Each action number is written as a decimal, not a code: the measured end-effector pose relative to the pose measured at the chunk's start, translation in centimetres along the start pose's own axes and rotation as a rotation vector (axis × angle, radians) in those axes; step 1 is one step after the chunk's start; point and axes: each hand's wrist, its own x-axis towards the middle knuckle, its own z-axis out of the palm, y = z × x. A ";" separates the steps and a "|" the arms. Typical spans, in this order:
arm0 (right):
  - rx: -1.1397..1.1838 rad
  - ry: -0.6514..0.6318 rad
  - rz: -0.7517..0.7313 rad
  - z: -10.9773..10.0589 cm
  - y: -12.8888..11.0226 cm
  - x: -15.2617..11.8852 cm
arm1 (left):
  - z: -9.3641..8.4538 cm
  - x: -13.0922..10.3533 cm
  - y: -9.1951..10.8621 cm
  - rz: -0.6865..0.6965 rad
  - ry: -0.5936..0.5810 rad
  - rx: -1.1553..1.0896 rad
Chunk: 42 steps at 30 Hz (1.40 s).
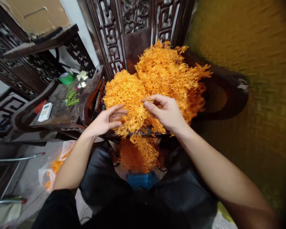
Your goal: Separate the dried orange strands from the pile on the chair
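Two heaps of frilly orange plastic flower pieces rest on a dark wooden seat: a smaller heap (124, 86) on the left and a taller, looser heap (166, 70) on the right. My left hand (108, 120) is open at the near edge of the left heap, fingers stretched and holding nothing. Over the front of the heaps, my right hand (164, 109) pinches thumb and forefinger together, with thin orange strands at the tips. Just below that pinch lies a paler orange flower piece (140, 116). More orange pieces (139, 156) lie lower down, between my knees.
A blue container (141, 180) is under the lower pieces. To the left, a wooden chair (62, 111) bears green tape (66, 78), a white device (45, 112), green stems (71, 97) and white flowers (82, 75). A plastic bag (47, 175) holds orange pieces. Carved panels (135, 41) stand behind.
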 end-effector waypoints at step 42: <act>0.164 -0.211 0.097 0.2 1.2 -0.5 | 4.2 1.0 -0.6 -0.242 0.144 -0.113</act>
